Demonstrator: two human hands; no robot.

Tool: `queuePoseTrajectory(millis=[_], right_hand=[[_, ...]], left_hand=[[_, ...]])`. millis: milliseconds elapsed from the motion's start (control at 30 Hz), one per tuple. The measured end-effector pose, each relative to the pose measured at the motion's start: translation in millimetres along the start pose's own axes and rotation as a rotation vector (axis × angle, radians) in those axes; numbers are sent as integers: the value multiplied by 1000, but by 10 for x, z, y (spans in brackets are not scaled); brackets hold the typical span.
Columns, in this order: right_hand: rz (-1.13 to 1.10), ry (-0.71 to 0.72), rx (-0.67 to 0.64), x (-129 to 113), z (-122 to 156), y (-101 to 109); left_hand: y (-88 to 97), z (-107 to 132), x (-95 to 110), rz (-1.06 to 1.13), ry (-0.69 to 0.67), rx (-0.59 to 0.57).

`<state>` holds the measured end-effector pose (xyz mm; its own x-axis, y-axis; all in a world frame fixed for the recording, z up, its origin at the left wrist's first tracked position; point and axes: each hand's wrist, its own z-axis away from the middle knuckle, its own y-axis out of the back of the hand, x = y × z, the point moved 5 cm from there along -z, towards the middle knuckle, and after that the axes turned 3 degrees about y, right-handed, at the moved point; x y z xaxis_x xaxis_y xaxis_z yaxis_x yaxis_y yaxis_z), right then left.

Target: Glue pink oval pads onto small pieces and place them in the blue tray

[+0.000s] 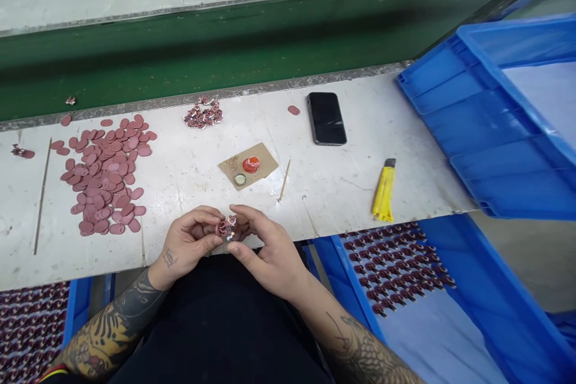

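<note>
Pinch closed, bare left hand [186, 246] and bare right hand [270, 252] together on a tiny red-and-white printed piece [227, 228], just off the scuffed white bench [324, 192], close in for steady handling! Within easy reach, a tan cardboard square [265, 159]; further left, a heap of flat dusky-pink ovals [105, 180].

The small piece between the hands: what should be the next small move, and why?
Probably place the printed piece on the similar pile on the white bench, since the left hand and right hand pinch it just above the bench edge.
</note>
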<state>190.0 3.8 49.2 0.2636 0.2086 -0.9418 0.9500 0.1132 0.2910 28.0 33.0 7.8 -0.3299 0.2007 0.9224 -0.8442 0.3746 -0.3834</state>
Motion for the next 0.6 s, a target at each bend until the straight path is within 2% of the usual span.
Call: queuePoseTrajectory(millis=[200,300,400,500,600], right_hand=[[-95,-53,14,37,-16,-14],[-73,-77,47,37,5,13],[-77,-89,76,76,107,123],[-23,-117,222,241,371,461],[125,-194,502,519,920,1045]], left_hand=[[-20,1,83,-241,-128,23],[-37,1,101,-426,-171,4],[2,-40,101,-655,-208,37],[62,-140,101,-943,-262,91],[141,-228,53,-1089,-219,101]])
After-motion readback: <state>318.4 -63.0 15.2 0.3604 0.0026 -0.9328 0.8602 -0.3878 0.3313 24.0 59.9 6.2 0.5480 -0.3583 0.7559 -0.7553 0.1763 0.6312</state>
